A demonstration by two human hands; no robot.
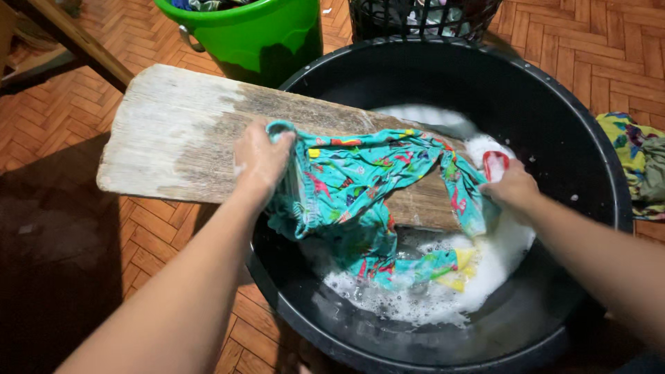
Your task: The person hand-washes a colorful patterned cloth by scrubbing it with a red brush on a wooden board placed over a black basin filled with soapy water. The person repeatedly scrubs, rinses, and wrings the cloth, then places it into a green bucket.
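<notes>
A wet turquoise garment [360, 187] with a colourful print lies across a worn wooden washboard [180, 131] that rests on the rim of a large black tub [554, 125]. My left hand [260, 159] presses one end of the garment onto the board. My right hand [512, 187] grips a small red-and-white object [494, 165], maybe a brush or a soap bar, at the garment's other end, over the suds. The garment's lower part hangs into soapy water [443, 291].
A green bucket [256, 34] with clothes stands behind the board. A dark mesh basket [422, 17] sits at the top. A heap of yellow patterned cloth [634, 159] lies on the herringbone brick floor to the right. A wooden bench leg is at upper left.
</notes>
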